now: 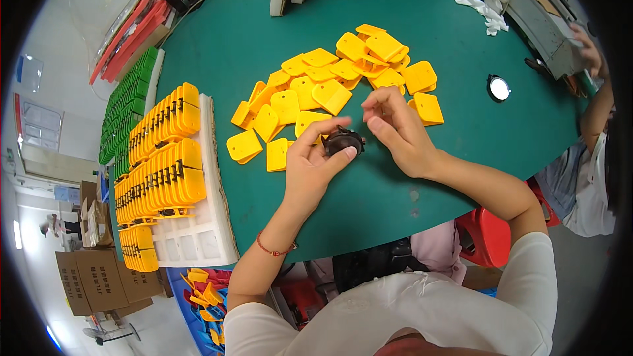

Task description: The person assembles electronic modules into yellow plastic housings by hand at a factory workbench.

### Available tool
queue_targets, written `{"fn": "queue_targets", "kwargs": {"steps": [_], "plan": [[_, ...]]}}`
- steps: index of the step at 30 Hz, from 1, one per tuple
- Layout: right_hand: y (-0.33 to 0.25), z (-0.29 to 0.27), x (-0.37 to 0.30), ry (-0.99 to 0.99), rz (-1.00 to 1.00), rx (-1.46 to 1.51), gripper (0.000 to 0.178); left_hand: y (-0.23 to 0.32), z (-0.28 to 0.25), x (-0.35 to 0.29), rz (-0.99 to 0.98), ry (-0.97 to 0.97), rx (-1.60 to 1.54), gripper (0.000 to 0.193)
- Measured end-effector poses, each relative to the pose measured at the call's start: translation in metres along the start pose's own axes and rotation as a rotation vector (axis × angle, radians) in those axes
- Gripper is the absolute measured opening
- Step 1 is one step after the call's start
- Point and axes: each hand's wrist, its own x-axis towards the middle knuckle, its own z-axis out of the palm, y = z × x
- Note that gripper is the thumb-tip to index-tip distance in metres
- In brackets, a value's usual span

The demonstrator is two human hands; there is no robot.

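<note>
Over the near middle of the green table, my left hand (310,170) holds a small black round part (343,141) between thumb and fingers. Close by on its right, my right hand (403,137) is raised with fingers loosely bent and thumb apart, and I see nothing in it. Beyond both hands lies a loose heap of yellow folded plastic pieces (285,105), each a pair of rounded flaps with a small hole. Some of these pieces come close to the left fingertips.
At left, a white foam tray (217,184) holds rows of yellow pieces with black parts; green ones (132,92) stand behind. A round mirror-like disc (498,88) lies at right. Another person's hand (589,53) is at the far right edge. A blue bin (188,303) sits below the table.
</note>
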Motion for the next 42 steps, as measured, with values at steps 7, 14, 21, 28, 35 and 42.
{"fn": "queue_targets", "kwargs": {"steps": [7, 14, 21, 28, 35, 42], "plan": [[-0.010, 0.001, 0.000, -0.101, -0.154, -0.107, 0.028, 0.002, 0.002, -0.001, -0.019, 0.143, -0.013, 0.025], [-0.004, 0.003, 0.001, -0.092, -0.012, -0.012, 0.019, 0.003, 0.003, -0.003, 0.004, 0.134, -0.006, 0.025], [-0.005, 0.002, 0.001, -0.131, 0.141, 0.160, 0.018, 0.001, 0.003, -0.004, 0.054, 0.159, -0.006, 0.020], [-0.009, 0.000, 0.001, -0.182, 0.237, 0.224, 0.014, -0.002, 0.001, -0.005, 0.066, 0.146, -0.021, 0.016], [-0.014, 0.001, -0.001, -0.165, 0.231, 0.180, 0.013, -0.003, -0.001, -0.006, 0.065, 0.122, -0.037, 0.013], [-0.012, 0.002, -0.001, -0.159, 0.225, 0.183, 0.013, -0.004, -0.002, -0.006, 0.049, 0.127, -0.065, 0.013]]}}
